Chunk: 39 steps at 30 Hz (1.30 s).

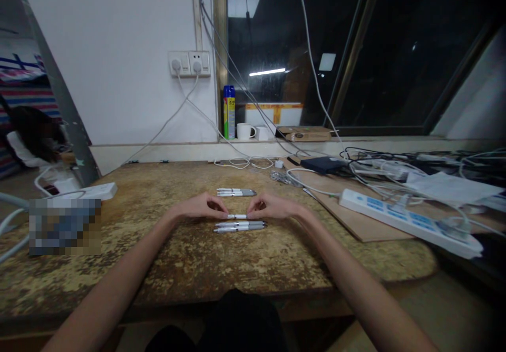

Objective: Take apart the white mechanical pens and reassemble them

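Where the near pens [240,227] lie side by side on the bench [245,267], the white pen [237,216] is located just beyond them. The left hand [201,206] and right hand [272,206] pinch its opposite ends, fingertips closed; bench contact cannot be determined. The step in hand appears to be two-handed alignment; the next move likely calls for even, parallel control, clear of the far pens [235,192] behind.

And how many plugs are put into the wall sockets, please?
2: one plug is in the left wall socket, and the other plug is in the right wall socket.
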Each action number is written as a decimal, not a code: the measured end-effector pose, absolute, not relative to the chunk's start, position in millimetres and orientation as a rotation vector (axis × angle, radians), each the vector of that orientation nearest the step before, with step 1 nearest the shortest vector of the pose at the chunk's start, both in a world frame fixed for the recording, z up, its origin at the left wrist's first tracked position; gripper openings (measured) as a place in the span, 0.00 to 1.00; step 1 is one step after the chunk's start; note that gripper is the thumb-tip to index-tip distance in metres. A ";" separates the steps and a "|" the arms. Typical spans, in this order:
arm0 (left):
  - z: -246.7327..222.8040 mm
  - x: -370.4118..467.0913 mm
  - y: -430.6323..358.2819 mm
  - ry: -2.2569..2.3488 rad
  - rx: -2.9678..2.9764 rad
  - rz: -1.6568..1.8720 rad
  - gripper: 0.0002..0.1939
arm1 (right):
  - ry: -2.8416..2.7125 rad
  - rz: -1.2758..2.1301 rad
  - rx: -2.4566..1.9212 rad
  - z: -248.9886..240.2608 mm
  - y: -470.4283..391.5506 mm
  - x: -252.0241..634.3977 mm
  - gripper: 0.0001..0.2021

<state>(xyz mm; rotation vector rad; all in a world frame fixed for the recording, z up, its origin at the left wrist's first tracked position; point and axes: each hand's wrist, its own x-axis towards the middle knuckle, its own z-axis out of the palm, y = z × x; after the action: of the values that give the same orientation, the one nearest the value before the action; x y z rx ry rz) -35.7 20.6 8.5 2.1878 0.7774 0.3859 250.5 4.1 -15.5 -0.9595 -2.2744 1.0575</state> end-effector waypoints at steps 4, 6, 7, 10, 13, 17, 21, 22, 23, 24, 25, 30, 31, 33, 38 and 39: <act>10.2 -35.4 19.2 0.744 2.191 0.427 0.11 | -2.340 1.143 -0.949 -19.0 6.5 250.6 0.20; 11.2 -35.4 18.7 0.730 2.206 0.435 0.10 | -2.337 1.141 -0.946 -20.4 7.7 250.7 0.21; 11.5 -35.5 18.6 0.721 2.221 0.436 0.09 | -2.337 1.135 -0.943 -20.8 8.0 250.7 0.21; 11.5 -35.9 19.1 0.697 2.286 0.406 0.09 | -2.334 1.133 -0.934 -20.8 7.9 251.0 0.20; 11.2 -36.4 20.2 0.702 2.330 0.331 0.10 | -2.329 1.136 -0.930 -20.3 7.8 252.0 0.20; 11.9 -37.2 21.1 0.706 2.347 0.290 0.13 | -2.351 1.162 -0.959 -20.0 7.9 253.3 0.22; 9.4 -36.1 22.1 0.747 2.322 0.263 0.16 | -2.366 1.120 -0.964 -18.1 6.4 253.7 0.20; 7.6 -35.2 22.9 0.790 2.307 0.284 0.17 | -2.365 1.095 -0.958 -17.4 6.3 253.7 0.20; 5.3 -34.1 24.0 0.846 2.294 0.331 0.18 | -2.360 1.063 -0.956 -17.0 6.6 253.7 0.19; 2.6 -33.0 25.5 0.914 2.287 0.410 0.19 | -2.348 1.017 -0.966 -16.9 7.5 253.7 0.19; -0.2 -31.9 27.3 0.985 2.292 0.517 0.20 | -2.326 0.948 -0.998 -17.2 8.8 253.6 0.19; -14.0 -33.1 38.6 1.182 2.484 0.944 0.15 | -2.056 0.410 -1.232 -27.7 19.4 253.2 0.10; -16.0 -34.5 40.3 1.176 2.532 0.959 0.14 | -2.030 0.349 -1.246 -30.6 21.1 253.3 0.09; -18.9 -37.0 42.6 1.162 2.598 0.951 0.12 | -2.022 0.289 -1.256 -35.7 23.6 253.5 0.07; -22.6 -38.6 43.4 1.159 2.636 0.887 0.11 | -2.044 0.296 -1.252 -42.2 28.0 253.5 0.07; -23.3 -38.6 43.6 1.160 2.639 0.890 0.11 | -2.043 0.303 -1.248 -43.3 29.2 253.3 0.08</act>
<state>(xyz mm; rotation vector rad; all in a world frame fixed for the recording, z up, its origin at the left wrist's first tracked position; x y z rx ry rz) -38.6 43.6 -23.3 2.6391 1.1600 0.8897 253.3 29.2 -43.3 -1.2480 -2.0430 0.3034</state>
